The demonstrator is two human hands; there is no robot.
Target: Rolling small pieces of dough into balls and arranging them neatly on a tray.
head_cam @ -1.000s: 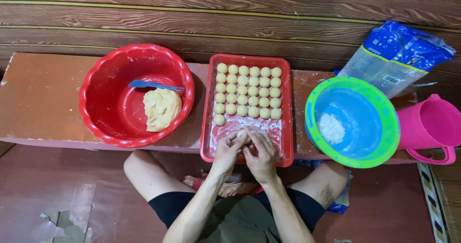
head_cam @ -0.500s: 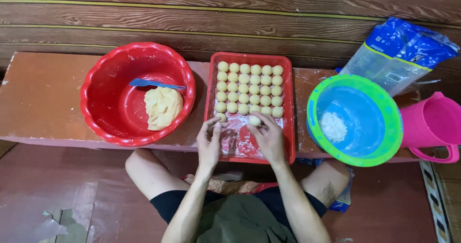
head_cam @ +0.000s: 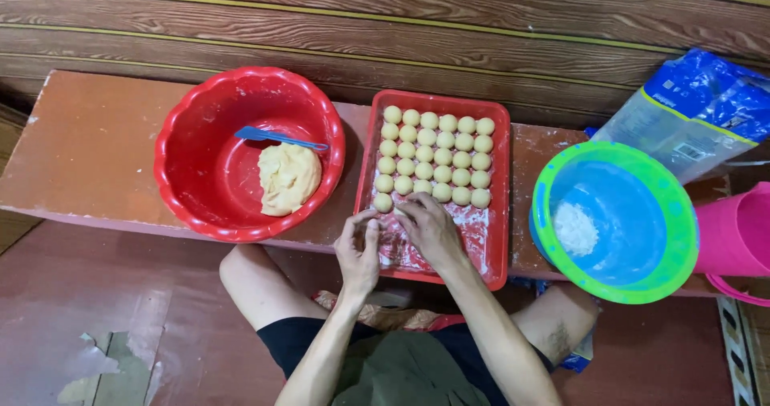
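Your knees sit under the bench's (head_cam: 96, 157) near edge, forearms angled up and inward. Left hand (head_cam: 358, 249) hovers at the tray's (head_cam: 501, 213) near-left corner, fingers curled loosely, palm turned in; whether it holds anything, you cannot tell. Right hand (head_cam: 431, 228) lies palm-down over the tray's floured near half, fingers bent, tips pressing at a dough ball (head_cam: 423, 187) in the nearest row; the ball is mostly covered. Finished balls (head_cam: 437, 153) fill the tray's far half in rows. The near-right part of the tray is bare and floured.

Left of the tray, touching it, the red basin (head_cam: 192, 181) holds a dough lump (head_cam: 287, 177) and a blue scraper (head_cam: 281, 139). Right, a green bowl (head_cam: 666, 205) with flour (head_cam: 575, 228) overhangs the near edge. A pink jug (head_cam: 734, 233) is cut off at right; a bag (head_cam: 694, 109) leans at the far-right corner.
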